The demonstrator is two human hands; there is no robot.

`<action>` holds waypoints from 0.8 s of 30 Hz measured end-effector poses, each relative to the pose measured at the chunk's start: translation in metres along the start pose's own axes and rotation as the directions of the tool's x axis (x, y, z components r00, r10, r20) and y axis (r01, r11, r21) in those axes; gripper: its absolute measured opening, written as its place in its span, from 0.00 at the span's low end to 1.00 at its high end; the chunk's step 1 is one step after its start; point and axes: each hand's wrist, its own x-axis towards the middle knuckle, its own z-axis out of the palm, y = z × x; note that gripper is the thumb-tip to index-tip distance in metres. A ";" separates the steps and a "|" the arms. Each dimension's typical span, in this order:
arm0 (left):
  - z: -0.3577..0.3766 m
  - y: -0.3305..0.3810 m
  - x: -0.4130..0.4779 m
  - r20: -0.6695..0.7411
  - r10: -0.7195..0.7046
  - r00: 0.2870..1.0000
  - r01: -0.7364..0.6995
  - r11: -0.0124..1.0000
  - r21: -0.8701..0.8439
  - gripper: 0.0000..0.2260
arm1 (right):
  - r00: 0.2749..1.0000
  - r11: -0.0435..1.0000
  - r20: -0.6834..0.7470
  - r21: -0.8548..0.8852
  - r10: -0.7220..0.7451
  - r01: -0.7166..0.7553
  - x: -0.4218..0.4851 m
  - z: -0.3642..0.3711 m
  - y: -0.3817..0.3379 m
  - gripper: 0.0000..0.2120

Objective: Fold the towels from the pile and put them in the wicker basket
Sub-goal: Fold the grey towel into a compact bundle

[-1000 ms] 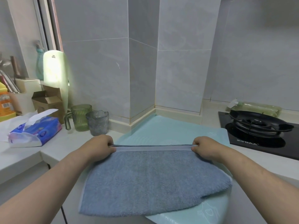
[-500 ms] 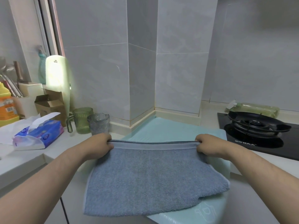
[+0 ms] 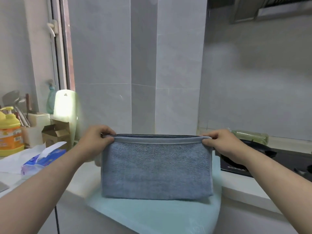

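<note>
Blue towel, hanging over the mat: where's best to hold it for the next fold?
The two top corners of the blue towel, on the banded hem, one from each side. The left hand and right hand pinch there, and it hangs flat with layered edges aligned.

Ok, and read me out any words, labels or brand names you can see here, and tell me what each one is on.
Nothing reads clearly.
Pale green board: small dark mark near its top, too small to read.
Yellow bottle: orange label print, blurred.
Tissue pack: print blurred.
Stove: white lettering on its front edge, blurred.
</note>
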 end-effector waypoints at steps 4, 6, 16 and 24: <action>-0.003 0.008 -0.004 -0.025 -0.082 0.996 0.075 0.977 -0.202 0.08 | 0.994 0.978 0.039 0.179 0.098 -0.103 -0.002 -0.007 -0.005 0.14; -0.002 0.010 -0.004 0.036 -0.152 0.988 0.155 0.927 -0.341 0.10 | 0.983 0.940 0.077 0.289 0.166 -0.182 -0.001 -0.008 -0.007 0.18; 0.066 -0.047 0.006 0.109 -0.305 0.946 0.298 0.951 0.078 0.08 | 0.871 0.867 0.069 0.079 0.487 -0.492 0.019 0.047 0.052 0.12; 0.131 -0.102 0.015 0.091 -0.259 0.962 0.209 0.906 0.368 0.11 | 0.928 0.918 -0.022 -0.142 0.371 -0.370 0.040 0.103 0.113 0.18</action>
